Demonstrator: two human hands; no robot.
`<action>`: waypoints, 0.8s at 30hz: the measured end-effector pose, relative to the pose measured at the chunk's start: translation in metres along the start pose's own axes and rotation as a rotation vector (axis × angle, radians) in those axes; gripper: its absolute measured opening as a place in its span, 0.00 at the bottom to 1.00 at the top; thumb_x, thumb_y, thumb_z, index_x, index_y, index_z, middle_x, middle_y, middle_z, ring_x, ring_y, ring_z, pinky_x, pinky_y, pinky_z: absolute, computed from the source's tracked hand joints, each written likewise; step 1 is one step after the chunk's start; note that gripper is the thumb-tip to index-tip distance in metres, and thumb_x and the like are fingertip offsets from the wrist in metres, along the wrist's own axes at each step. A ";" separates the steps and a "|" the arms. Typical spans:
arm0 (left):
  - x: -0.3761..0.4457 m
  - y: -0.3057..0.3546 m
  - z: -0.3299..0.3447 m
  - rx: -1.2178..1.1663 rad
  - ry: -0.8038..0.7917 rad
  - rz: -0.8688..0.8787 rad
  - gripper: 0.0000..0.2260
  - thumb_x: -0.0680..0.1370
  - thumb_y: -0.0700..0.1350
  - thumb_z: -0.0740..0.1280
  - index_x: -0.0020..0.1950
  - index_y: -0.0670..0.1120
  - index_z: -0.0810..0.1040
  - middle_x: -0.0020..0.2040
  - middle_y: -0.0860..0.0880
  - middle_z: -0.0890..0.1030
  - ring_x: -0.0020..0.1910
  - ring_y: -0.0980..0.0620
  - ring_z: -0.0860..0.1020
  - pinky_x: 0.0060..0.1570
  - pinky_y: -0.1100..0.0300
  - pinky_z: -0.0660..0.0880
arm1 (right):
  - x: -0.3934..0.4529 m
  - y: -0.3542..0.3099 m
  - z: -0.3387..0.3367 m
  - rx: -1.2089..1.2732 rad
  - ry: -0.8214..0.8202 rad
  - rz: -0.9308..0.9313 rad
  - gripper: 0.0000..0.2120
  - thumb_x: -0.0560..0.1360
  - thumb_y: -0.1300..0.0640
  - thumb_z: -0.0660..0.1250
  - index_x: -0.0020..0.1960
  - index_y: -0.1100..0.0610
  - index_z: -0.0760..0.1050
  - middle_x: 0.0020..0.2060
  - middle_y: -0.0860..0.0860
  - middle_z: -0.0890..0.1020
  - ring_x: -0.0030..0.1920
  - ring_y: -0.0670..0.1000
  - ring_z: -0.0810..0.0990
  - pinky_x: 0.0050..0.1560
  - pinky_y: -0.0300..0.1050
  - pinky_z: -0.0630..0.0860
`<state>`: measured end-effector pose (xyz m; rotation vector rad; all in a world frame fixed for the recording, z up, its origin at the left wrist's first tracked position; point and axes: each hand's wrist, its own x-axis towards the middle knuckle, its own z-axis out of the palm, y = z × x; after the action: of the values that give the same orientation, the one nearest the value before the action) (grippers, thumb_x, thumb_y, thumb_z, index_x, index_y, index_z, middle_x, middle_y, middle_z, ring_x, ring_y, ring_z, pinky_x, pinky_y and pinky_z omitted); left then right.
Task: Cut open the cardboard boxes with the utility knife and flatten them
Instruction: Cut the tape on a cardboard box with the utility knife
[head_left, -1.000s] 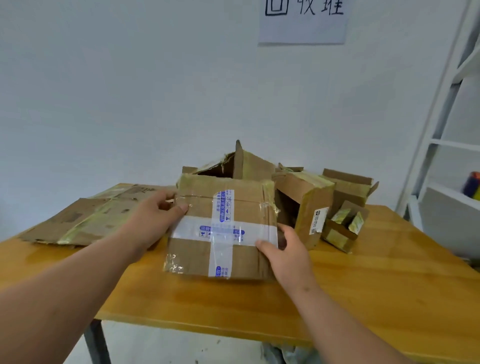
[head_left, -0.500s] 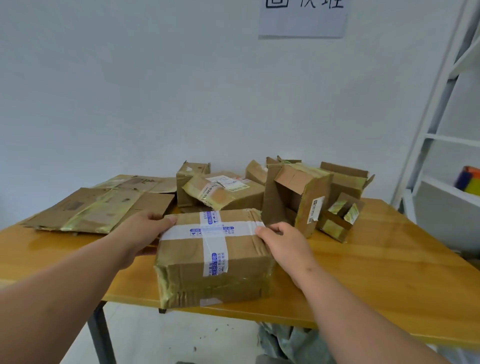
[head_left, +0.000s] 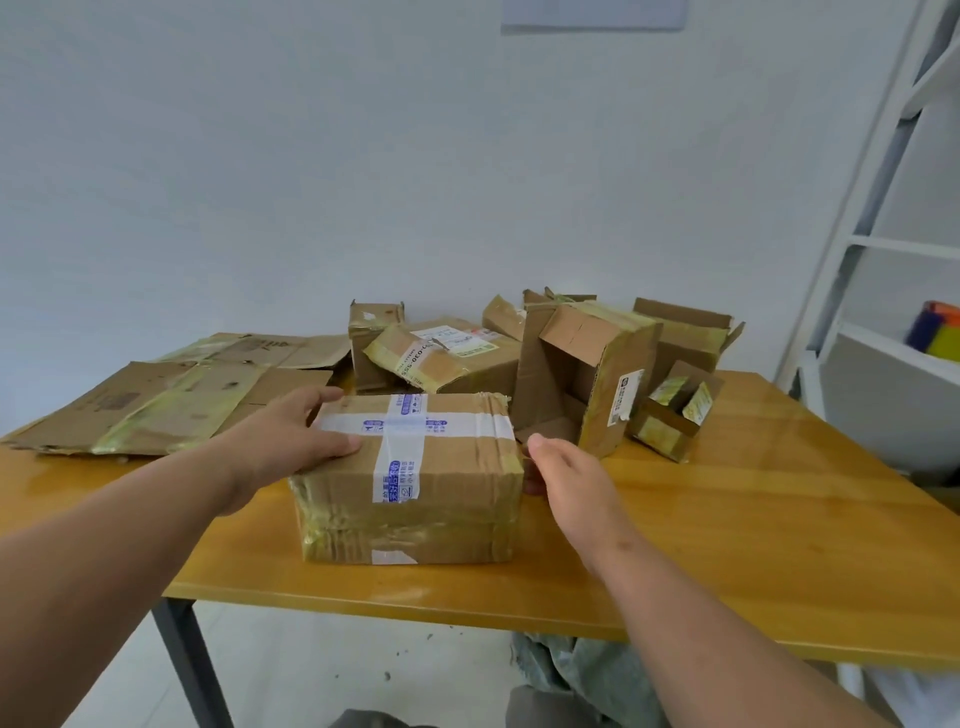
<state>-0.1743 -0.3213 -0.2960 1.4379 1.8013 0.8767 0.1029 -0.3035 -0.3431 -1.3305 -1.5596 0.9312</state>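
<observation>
- The left hand (head_left: 291, 441) is laid on the top left corner of the sealed brown cardboard box with crossed white and blue tape (head_left: 410, 473), fingers nearly straight.
- The right hand (head_left: 566, 478) is held just beside the box's right side, fingers loosely curled, nothing gripped.
- The box is set near the front edge of the yellow wooden counter (head_left: 753, 545).
- Flattened brown cardboard sheets (head_left: 156, 400) are spread to the left; opened brown cardboard boxes (head_left: 587, 374) are piled behind.
</observation>
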 end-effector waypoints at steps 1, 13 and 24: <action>-0.001 0.005 0.003 0.119 0.028 0.074 0.27 0.76 0.48 0.71 0.72 0.58 0.67 0.74 0.50 0.64 0.65 0.46 0.70 0.59 0.51 0.72 | 0.003 0.003 0.000 -0.086 0.063 0.004 0.15 0.84 0.47 0.55 0.48 0.52 0.77 0.43 0.51 0.80 0.47 0.50 0.78 0.43 0.42 0.74; -0.007 0.041 0.052 1.054 -0.164 0.446 0.42 0.67 0.78 0.42 0.78 0.62 0.47 0.79 0.56 0.52 0.77 0.51 0.54 0.74 0.48 0.56 | -0.008 0.049 -0.026 -0.952 0.028 0.136 0.19 0.81 0.48 0.58 0.70 0.51 0.68 0.66 0.52 0.73 0.66 0.57 0.69 0.63 0.55 0.67; 0.027 0.055 0.035 0.829 -0.182 0.282 0.47 0.56 0.83 0.46 0.75 0.69 0.56 0.77 0.55 0.62 0.71 0.47 0.67 0.69 0.47 0.64 | 0.000 0.035 -0.041 -0.850 -0.143 0.232 0.18 0.77 0.54 0.64 0.67 0.53 0.71 0.61 0.55 0.71 0.55 0.56 0.76 0.54 0.51 0.79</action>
<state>-0.1202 -0.2823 -0.2723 2.2324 1.9340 0.0682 0.1533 -0.2978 -0.3611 -2.0954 -2.0507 0.4922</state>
